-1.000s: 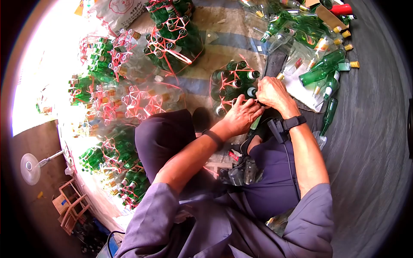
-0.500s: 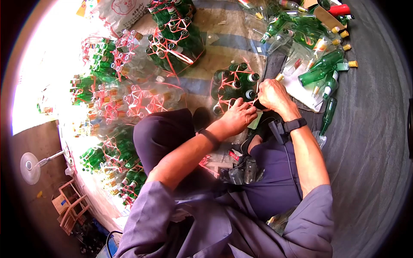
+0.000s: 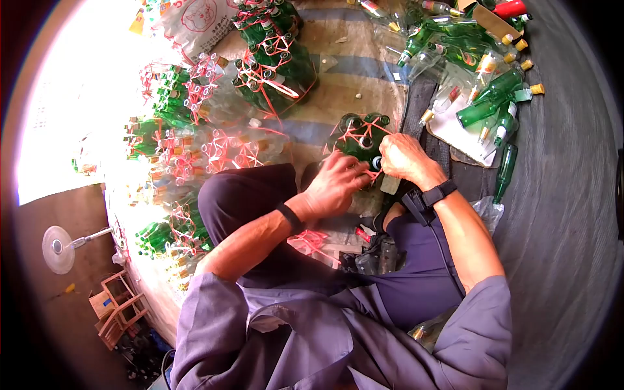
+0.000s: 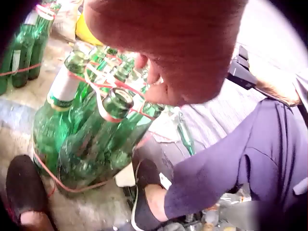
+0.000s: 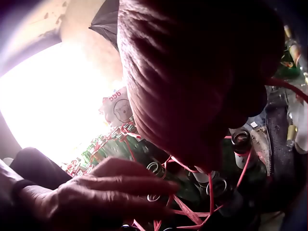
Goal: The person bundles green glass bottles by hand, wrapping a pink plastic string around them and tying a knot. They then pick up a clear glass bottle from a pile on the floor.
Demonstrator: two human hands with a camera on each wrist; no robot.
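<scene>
A bundle of green glass bottles (image 3: 354, 148) stands in front of the person's feet, with red plastic string (image 4: 98, 91) looped around and between the necks. At the bundle's near right side, the right hand (image 3: 408, 158) grips the red string; a length of it comes out of the curled fingers in the right wrist view. The left hand (image 3: 335, 185) is over the near left side of the bundle, its fingers extended across the bottle tops and slightly blurred. Left thumb contact is hidden. In the left wrist view, a bottle with a white label (image 4: 64, 86) shows at the bundle's side.
Tied bundles of green bottles (image 3: 273, 62) and clear bottles (image 3: 231, 153) stand to the left and behind. Loose bottles (image 3: 491, 97) lie in a heap at the right, some on a white board (image 3: 465, 133). Loose red string (image 3: 309, 242) lies by the knees. A fan (image 3: 58, 249) stands far left.
The left hand has moved left and back, away from the right hand. The right hand stays at the bundle's near right side, still gripping the string. The head view has shifted slightly.
</scene>
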